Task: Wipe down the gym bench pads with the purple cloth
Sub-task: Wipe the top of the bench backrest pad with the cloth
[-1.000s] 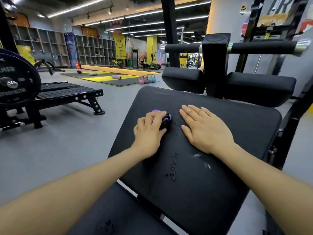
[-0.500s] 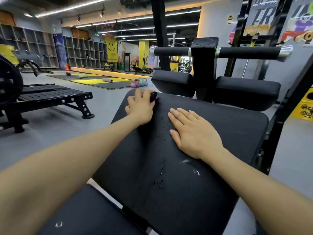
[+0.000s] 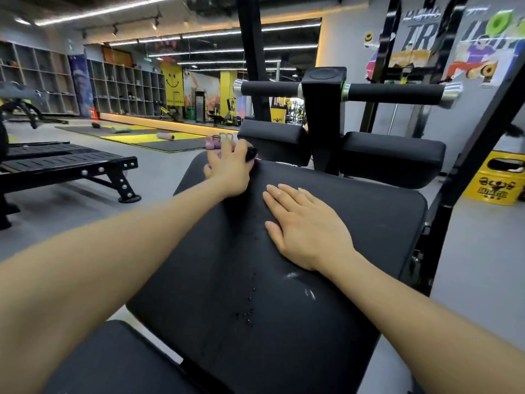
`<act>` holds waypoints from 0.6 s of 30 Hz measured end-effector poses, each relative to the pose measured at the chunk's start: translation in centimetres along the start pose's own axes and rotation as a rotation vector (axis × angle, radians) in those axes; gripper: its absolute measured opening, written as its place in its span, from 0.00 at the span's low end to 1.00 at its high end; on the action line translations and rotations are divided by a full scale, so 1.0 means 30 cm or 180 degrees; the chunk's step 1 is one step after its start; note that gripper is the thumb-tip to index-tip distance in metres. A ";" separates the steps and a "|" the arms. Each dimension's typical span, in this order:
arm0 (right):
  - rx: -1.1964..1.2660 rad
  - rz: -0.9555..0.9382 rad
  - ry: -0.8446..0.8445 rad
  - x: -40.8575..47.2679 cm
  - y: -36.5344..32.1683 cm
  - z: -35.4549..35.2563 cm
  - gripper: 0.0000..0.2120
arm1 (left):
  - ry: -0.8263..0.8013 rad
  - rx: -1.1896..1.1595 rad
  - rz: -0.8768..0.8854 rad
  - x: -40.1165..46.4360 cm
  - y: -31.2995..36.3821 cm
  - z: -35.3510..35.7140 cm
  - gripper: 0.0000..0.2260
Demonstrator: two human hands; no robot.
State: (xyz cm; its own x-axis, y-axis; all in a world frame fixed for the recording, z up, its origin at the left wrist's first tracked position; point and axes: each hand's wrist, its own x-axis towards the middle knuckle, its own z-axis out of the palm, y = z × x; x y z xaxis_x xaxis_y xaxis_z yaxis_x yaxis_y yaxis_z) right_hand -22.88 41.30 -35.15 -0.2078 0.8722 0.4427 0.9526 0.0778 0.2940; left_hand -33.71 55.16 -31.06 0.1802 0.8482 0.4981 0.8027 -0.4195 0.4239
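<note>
Two hands work the back pad (image 3: 326,280): left hand (image 3: 228,170) clutches the purple cloth (image 3: 208,167) at its far-left corner, right hand (image 3: 304,227) lies flat mid-pad, while droplets (image 3: 250,311) near its front edge probably await wiping.

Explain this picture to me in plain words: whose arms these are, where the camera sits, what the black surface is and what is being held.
The camera is worn on a person's head, looking down at their own arms. The black surface is a gym bench pad. The left hand grips a purple cloth, mostly hidden under it, at the pad's far edge. The right hand lies flat on the pad and holds nothing. Small droplets and a wet smear sit on the pad nearer the camera. Behind stand two smaller pads and a padded bar.
</note>
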 end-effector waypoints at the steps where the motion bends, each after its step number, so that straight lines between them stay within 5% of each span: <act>1: -0.0040 0.0005 0.0013 0.000 0.001 0.003 0.29 | -0.0006 -0.0008 0.0104 -0.056 -0.005 0.005 0.16; 5: -0.0082 0.0018 0.0015 -0.001 -0.003 0.001 0.35 | 0.0004 -0.0110 0.0554 -0.165 -0.013 0.004 0.15; 12: 0.0072 -0.0019 0.0040 -0.004 -0.001 -0.004 0.27 | 0.0001 0.0018 -0.0032 0.100 0.014 0.017 0.16; 18: 0.0066 -0.0008 0.0081 -0.003 0.007 -0.002 0.27 | 0.0212 -0.0244 0.0239 -0.026 -0.022 0.012 0.17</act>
State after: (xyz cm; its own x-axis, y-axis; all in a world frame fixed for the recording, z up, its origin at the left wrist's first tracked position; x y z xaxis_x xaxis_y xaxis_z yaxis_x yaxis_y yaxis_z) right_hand -22.68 41.21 -35.09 -0.2155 0.8595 0.4635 0.9565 0.0902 0.2776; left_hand -34.17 54.90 -31.98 0.1979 0.7912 0.5787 0.7421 -0.5066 0.4389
